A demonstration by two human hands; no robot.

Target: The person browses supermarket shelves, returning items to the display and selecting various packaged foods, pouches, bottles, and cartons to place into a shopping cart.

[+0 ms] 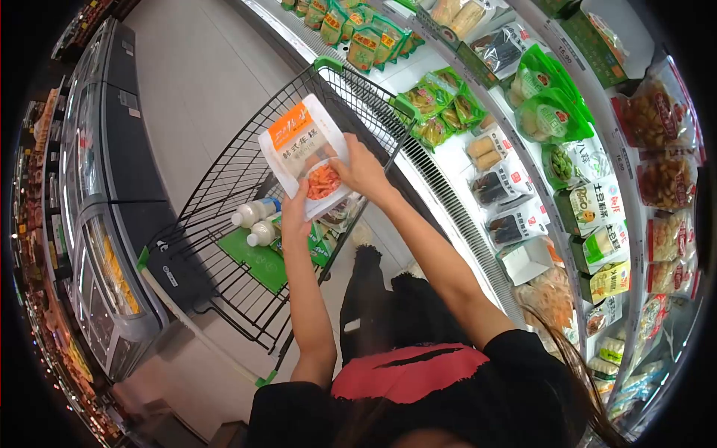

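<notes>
Head view: left hand [297,212] and right hand [361,169] hold a white packet [300,142]; if their grip, seemingly part-hidden, slackens, it could fall onto bottles [249,215].

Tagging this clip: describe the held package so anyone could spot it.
Find the black shopping cart. Above it, the left hand and right hand hold a white package. Unlike the bottles in the cart, it has an orange panel and red food picture.
</notes>
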